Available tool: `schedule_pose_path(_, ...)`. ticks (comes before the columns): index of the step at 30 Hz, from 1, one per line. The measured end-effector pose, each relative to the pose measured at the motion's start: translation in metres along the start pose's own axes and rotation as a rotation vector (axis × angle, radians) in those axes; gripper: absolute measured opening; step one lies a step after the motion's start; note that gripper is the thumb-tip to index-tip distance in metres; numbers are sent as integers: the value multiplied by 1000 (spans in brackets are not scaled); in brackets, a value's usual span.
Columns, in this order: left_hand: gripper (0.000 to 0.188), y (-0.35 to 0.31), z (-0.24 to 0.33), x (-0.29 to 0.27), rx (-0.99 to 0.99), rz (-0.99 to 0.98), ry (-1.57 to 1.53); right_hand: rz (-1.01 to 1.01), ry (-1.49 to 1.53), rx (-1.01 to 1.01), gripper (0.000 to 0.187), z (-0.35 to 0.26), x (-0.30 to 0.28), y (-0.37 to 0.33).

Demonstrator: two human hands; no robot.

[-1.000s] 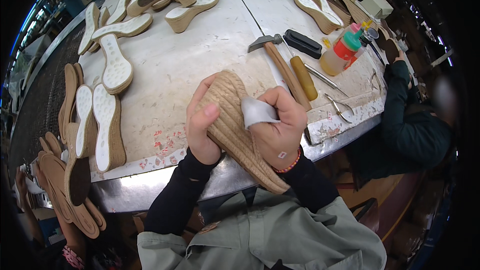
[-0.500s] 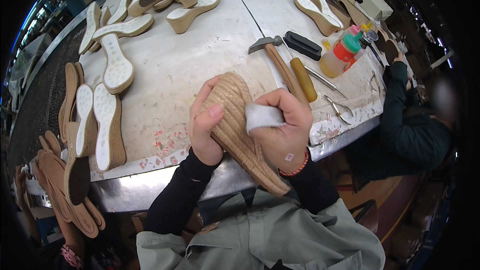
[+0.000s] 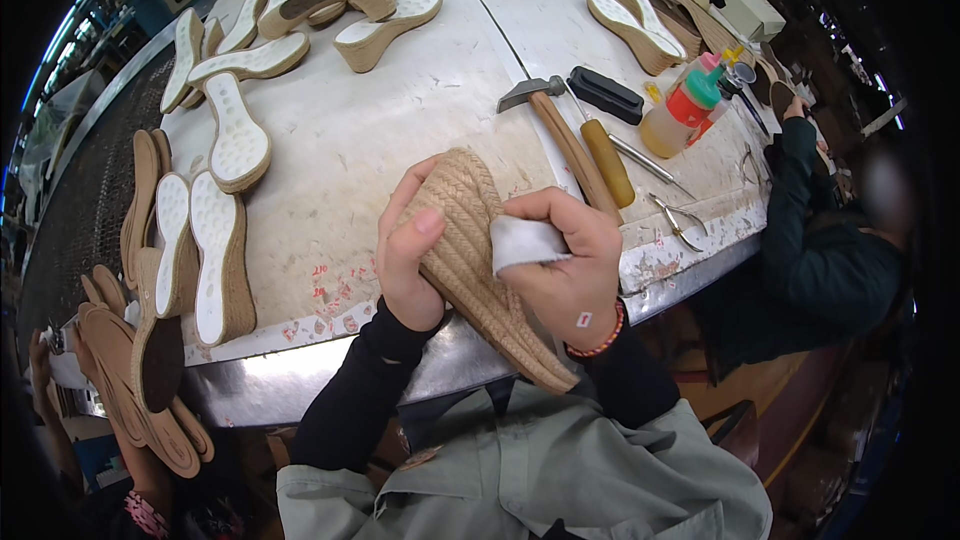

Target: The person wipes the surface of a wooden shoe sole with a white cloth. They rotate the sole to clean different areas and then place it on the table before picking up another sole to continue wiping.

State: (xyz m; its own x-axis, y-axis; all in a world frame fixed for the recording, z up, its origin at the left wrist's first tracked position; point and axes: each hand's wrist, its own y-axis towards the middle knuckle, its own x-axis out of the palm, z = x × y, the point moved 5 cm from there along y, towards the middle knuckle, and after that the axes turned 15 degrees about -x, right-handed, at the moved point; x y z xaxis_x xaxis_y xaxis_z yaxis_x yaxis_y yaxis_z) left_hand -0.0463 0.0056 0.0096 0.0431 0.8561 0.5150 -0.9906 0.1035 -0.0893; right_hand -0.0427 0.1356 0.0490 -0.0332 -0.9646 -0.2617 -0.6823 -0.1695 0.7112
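A wedge shoe sole (image 3: 462,230) wrapped in tan braided rope is held in front of me, over the table's near edge. My left hand (image 3: 408,258) grips its thick end, the thumb lying across the braided side. My right hand (image 3: 575,265) pinches a folded white cloth (image 3: 525,243) against the right side of the sole. Part of the sole's right side is hidden behind the cloth and my right fingers. The narrow end of the sole points down toward my body.
Several white-topped wedge soles (image 3: 238,135) lie at the left and back. Right of my hands are a hammer (image 3: 570,145), a yellow-handled awl (image 3: 606,162), a black brush-like block (image 3: 606,94), squeeze bottles (image 3: 680,112) and pliers (image 3: 677,223). A co-worker (image 3: 830,240) sits at the right; another person's hand holds insoles (image 3: 125,370) at the left.
My right hand has shifted slightly along the sole with the cloth, and its blur is gone. The left hand keeps its hold.
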Motion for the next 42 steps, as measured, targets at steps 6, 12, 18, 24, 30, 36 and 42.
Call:
schedule_pose_path(6, 65, -1, 0, 2, 4, 0, 13, 1, -133, -42, 21, 5, 2, 6)
schedule_pose_path(12, 66, 0, 1, 0, -18, -6, 28, 2, 31, -57, 17, -2, -2, 6)
schedule_pose_path(18, 65, 5, -6, -5, -25, -30, -43, 103, 217, 292, 12, 38, 2, 3)
schedule_pose_path(24, 71, 10, -9, -15, -55, -1, 4, 300, 714, 417, 23, 35, -14, 14)
schedule_pose_path(30, 71, 8, -9, -16, -72, -7, -52, 30, 738, 465, 21, 15, -19, 2)
schedule_pose_path(36, 69, 7, -5, -12, -30, -6, -36, -62, 309, 322, 27, 6, -3, -8)
schedule_pose_path(42, 66, 0, 1, -2, -12, 24, -4, -31, -25, 2, 23, -4, -1, -3)
